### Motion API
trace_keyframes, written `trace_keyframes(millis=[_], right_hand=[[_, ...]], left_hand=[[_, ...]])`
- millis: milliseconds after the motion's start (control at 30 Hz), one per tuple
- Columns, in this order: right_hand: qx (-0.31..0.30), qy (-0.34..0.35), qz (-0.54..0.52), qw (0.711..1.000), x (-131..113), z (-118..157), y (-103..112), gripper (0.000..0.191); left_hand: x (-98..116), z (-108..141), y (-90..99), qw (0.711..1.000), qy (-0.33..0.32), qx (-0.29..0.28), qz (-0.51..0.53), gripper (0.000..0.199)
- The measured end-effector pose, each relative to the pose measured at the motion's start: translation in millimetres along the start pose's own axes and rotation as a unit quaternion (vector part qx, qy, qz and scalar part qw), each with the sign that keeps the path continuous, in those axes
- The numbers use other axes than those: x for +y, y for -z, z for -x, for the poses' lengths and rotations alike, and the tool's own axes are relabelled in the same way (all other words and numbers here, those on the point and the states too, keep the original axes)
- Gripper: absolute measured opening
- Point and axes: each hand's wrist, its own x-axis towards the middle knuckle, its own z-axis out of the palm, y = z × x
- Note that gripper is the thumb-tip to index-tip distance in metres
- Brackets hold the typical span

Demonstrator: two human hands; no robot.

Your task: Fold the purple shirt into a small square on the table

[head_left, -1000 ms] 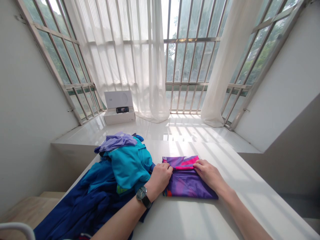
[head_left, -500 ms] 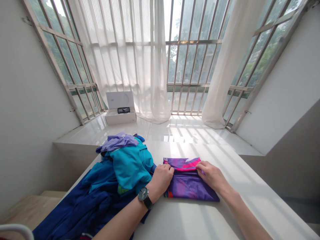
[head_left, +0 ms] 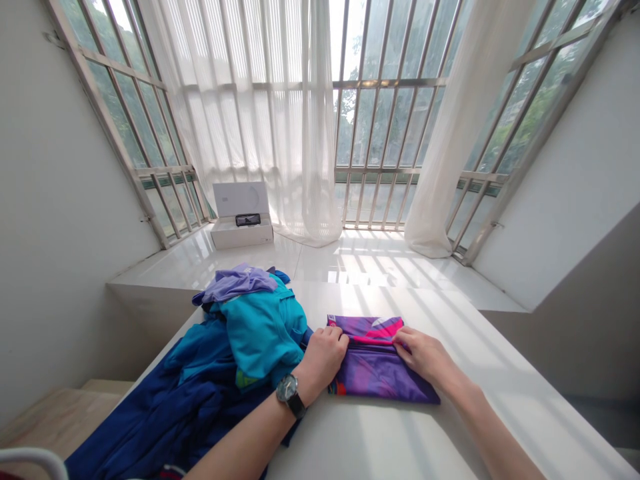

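Note:
A folded purple garment (head_left: 383,375), perhaps a sports shirt, lies flat on the white table. Its folded-over upper layer shows a bright pink band and a white patch, and orange marks the lower left corner. My left hand (head_left: 324,352), a watch on its wrist, has its fingers curled at the left end of the fold. At the right end, my right hand (head_left: 423,353) pinches the pink edge between thumb and fingers. Left of the garment lies a loose heap of clothes, with a teal shirt (head_left: 265,327) beside my left hand.
A lavender garment (head_left: 240,283) tops the heap, and dark blue cloth (head_left: 170,400) spreads along the left side of the white table (head_left: 360,440). An open white box (head_left: 243,235) with a dark object inside stands on the window sill (head_left: 310,263). White curtains (head_left: 300,167) hang behind.
My right hand has shifted slightly down and right, drawing the pink edge with it, so the band looks narrower near the fingers. My left hand stays in place.

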Motion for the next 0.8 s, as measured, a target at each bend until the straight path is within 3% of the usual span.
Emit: trace_keyframes(millis=[267,600,800], right_hand=[[-0.036,-0.005,-0.005,0.999,-5,4,11,0.025],[-0.024,-0.013,0.002,1.000,-2,2,4,0.032],[0.007,0.018,0.000,1.000,4,-2,-9,0.033]], left_hand=[[0,1,4.1,0.999,-0.031,0.002,-0.013,0.016],[0,-1,2.2,0.999,-0.029,-0.011,-0.013,0.016],[0,-1,4.3,0.999,-0.033,-0.021,-0.018,0.018]])
